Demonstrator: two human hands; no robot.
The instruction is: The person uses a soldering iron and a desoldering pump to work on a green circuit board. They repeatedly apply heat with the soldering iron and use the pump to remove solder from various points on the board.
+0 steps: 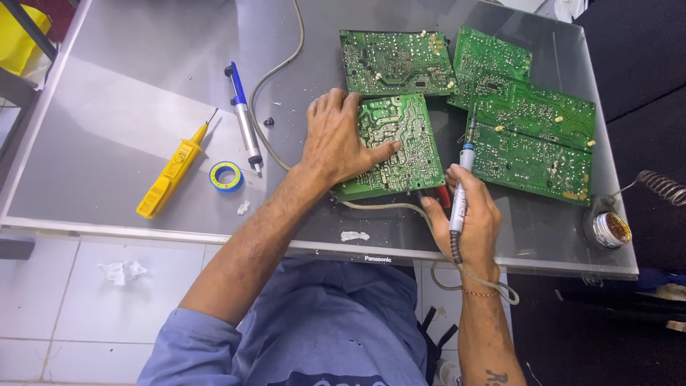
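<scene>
Green circuit boards are spread over a grey metal worktop (128, 93), seen from above. The left hand (336, 139) is laid flat on the nearest board, a small green circuit board (400, 146) at worktop centre; fingers (379, 151) are spread and pressed down on its solder side, nothing pinched. The right hand (471, 214) is closed round a soldering iron (461, 189), w/ fingers wrapped on the white-and-blue handle and thumb alongside; the tip is pointed away from the body, just beside the small board's right edge and over the gap toward a large green board (532, 139) on the right. Whether the tip is touching anything cannot be told. A grey cord (386, 207) is run from under the small board toward the iron's rear. A second board (396, 63) is laid behind the small one, approx. touching its far edge. At left, well apart from the hands, a yellow tester screwdriver (171, 175), a roll of blue-and-yellow tape (226, 176) and a blue-and-silver desoldering pump (244, 121) are laid near each other. At the right edge a round tin of flux (613, 229) is set beside a coiled wire iron stand (661, 186). White scraps are scattered on the worktop front and on the tiled floor (86, 286) below.
</scene>
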